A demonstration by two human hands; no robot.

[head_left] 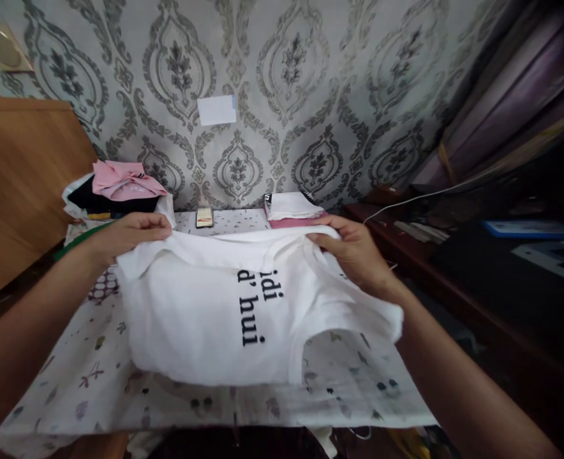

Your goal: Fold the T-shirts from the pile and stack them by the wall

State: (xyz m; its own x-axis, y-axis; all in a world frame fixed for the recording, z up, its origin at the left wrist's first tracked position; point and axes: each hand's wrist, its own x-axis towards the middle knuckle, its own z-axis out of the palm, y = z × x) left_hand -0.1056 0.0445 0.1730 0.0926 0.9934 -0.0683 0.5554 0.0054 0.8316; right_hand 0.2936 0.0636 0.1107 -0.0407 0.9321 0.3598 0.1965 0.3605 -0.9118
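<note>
A white shirt (191, 312) with black printed letters hangs sideways between my two hands, above the table (95, 376) with its patterned white cover. My left hand (136, 234) pinches the hem corner on the left. At the upper right, my right hand (346, 245) grips the cloth near the neckline, thumb in front and fingers behind. The shirt sags toward the front edge of the table, and its armhole opens at the lower right. Parts of my fingers are hidden by the fabric.
Pink, black and white clothes (124, 185) are piled at the back left beside a wooden cabinet (23, 185). A small box-like object (204, 218) lies near the wall. Folded white cloth (291, 205) rests at the back right. A dark desk (406, 245) with a cable stands at right.
</note>
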